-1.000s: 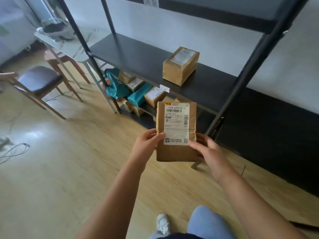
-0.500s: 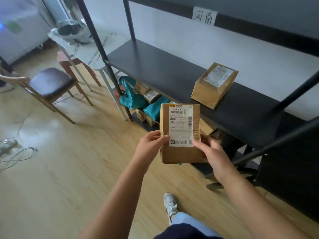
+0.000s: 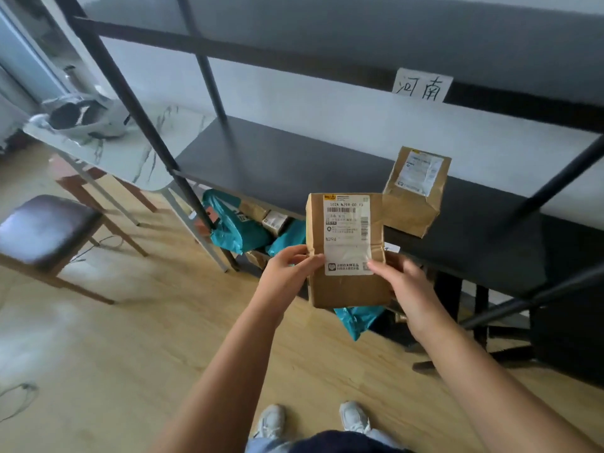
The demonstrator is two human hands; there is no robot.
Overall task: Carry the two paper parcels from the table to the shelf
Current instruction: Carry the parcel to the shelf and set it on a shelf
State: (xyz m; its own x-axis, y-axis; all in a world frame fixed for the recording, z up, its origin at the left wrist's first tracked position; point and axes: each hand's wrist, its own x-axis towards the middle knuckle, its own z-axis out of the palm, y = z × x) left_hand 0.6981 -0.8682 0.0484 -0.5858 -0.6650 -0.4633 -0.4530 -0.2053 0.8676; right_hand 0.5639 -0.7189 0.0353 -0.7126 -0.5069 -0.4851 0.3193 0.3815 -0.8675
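Observation:
I hold a brown paper parcel (image 3: 343, 289) with a white shipping label upright in front of me, just before the front edge of the dark shelf board (image 3: 294, 168). My left hand (image 3: 287, 273) grips its left edge and my right hand (image 3: 405, 286) grips its right edge. A second brown paper parcel (image 3: 413, 191) with a label lies on the shelf board, behind and to the right of the held one.
The black metal shelf frame (image 3: 130, 103) has an upper board with a handwritten paper sign (image 3: 421, 85). Teal bags (image 3: 235, 223) and small boxes fill the lowest level. A marble-top table (image 3: 130, 148) and a dark-seated chair (image 3: 42, 227) stand at left on the wooden floor.
I have stepped closer to the shelf with the parcel still in both hands. The shelf and the parcel on it now appear nearer, and the upper board's sign has come fully into view.

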